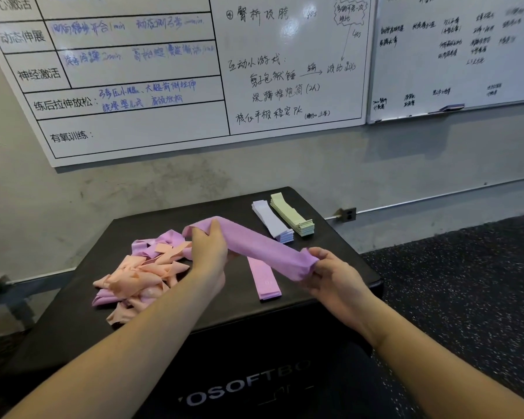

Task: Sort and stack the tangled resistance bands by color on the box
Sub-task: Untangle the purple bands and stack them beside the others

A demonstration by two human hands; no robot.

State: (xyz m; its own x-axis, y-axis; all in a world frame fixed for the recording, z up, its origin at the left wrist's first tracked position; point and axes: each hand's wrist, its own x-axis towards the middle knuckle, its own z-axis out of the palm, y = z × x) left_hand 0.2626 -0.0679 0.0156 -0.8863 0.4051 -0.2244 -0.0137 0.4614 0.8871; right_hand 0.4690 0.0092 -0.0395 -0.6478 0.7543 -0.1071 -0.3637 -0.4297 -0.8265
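Observation:
A pink-purple resistance band (254, 243) is stretched above the black soft box (339, 243). My left hand (208, 246) grips its left end and my right hand (330, 272) pinches its right end. Under it lies a flat stack of the same pink-purple bands (265, 282). A tangled heap of peach and pink-purple bands (139, 273) sits on the box's left side. At the far right of the box top lie two neat stacks: lavender bands (273, 220) and pale green bands (291, 214).
The box stands against a grey wall with two whiteboards (164, 86) above it. A dark speckled rubber floor (466, 282) spreads to the right. A wall socket (347, 214) is low on the wall beside the box.

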